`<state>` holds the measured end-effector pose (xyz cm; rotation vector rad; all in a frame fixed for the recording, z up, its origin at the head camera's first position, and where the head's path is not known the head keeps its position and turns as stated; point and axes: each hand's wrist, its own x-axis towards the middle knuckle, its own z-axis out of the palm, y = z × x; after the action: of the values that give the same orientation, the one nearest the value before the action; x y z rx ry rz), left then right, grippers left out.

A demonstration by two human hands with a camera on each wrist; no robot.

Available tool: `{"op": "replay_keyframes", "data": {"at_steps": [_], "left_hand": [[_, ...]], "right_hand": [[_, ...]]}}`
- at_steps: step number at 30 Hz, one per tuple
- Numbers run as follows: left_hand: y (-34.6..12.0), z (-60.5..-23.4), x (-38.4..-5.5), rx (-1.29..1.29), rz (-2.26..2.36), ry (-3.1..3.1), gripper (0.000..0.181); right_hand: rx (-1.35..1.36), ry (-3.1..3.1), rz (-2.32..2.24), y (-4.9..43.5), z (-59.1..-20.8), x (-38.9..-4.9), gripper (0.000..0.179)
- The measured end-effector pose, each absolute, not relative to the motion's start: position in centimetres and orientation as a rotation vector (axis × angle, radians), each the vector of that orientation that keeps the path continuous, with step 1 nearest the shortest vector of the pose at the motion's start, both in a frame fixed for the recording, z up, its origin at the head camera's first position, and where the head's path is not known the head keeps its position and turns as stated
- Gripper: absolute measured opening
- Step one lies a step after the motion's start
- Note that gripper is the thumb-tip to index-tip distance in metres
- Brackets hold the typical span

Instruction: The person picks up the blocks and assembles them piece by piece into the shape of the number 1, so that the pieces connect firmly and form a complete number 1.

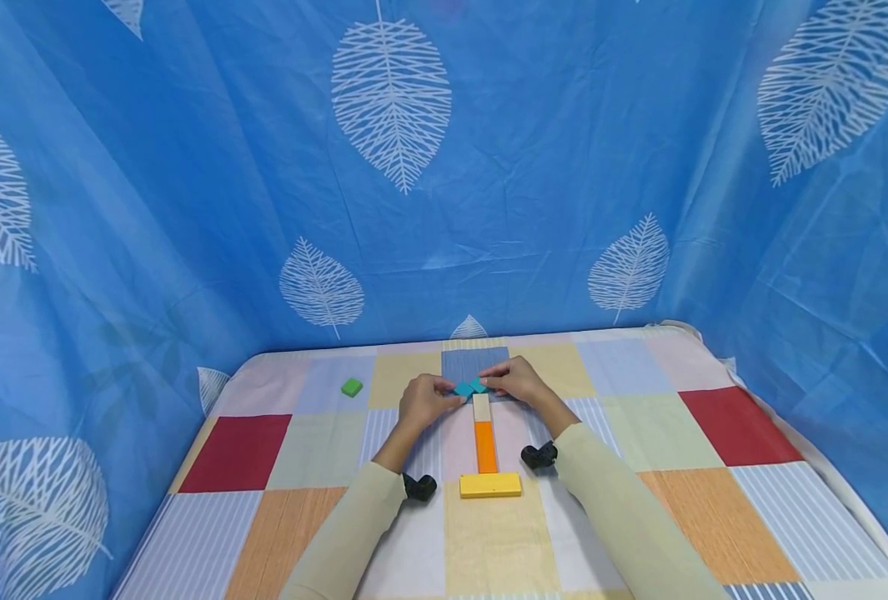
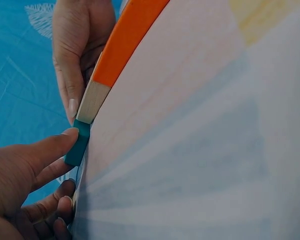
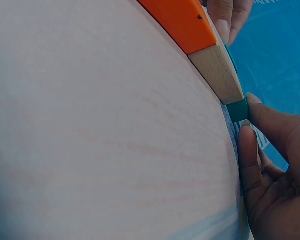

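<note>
My left hand (image 1: pixel 423 402) pinches a teal block (image 1: pixel 464 389) between thumb and fingers; the left wrist view shows this teal block (image 2: pixel 79 144) at the end of the plain wooden block. My right hand (image 1: pixel 519 380) holds a second teal block (image 1: pixel 479 385) just to the right, close beside the first. In the right wrist view my thumb presses on that teal block (image 3: pixel 238 110), below the wooden block's end. Toward me from the teal pair, a plain wooden block (image 1: pixel 482 407), an orange block (image 1: pixel 486 447) and a crosswise yellow block (image 1: pixel 490 485) form a line.
Off to the left lies a green block (image 1: pixel 351 387). A patchwork cloth (image 1: pixel 323 454) covers the table, and a blue curtain with white leaves (image 1: pixel 489 208) hangs behind and at both sides. Black wrist devices (image 1: pixel 419 487) sit near the yellow block on either side.
</note>
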<state>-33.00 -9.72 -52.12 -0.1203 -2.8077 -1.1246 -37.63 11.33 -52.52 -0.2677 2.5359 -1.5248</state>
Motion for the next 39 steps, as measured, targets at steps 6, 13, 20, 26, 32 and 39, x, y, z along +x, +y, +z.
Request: {"op": "replay_keyframes", "data": {"at_steps": [6, 13, 20, 26, 32, 39], "left_hand": [[-9.65, -52.19, -33.01, -0.115, -1.123, -2.807, 0.028], [-9.63, -52.14, -32.88, -0.102, -1.114, -2.810, 0.029], [-9.61, -52.00, -32.74, -0.099, -1.124, -2.807, 0.029], [-9.64, -52.01, -32.64, -0.099, -1.125, -2.805, 0.029], [-9.67, -52.03, -32.61, -0.098, -1.121, -2.806, 0.030], [-9.68, -52.12, -32.60, -0.111, -1.115, -2.800, 0.029]], "right_hand": [[-0.264, 2.537, -1.520, 11.28, -52.45, -37.68, 0.022], [-0.259, 2.531, -1.522, 11.28, -52.29, -37.51, 0.022], [-0.266, 2.529, -1.524, 11.28, -52.22, -37.46, 0.022], [-0.271, 2.535, -1.522, 11.28, -52.32, -37.50, 0.023], [-0.271, 2.545, -1.512, 11.26, -52.31, -37.43, 0.023], [-0.263, 2.533, -1.526, 11.27, -52.37, -37.48, 0.023]]}}
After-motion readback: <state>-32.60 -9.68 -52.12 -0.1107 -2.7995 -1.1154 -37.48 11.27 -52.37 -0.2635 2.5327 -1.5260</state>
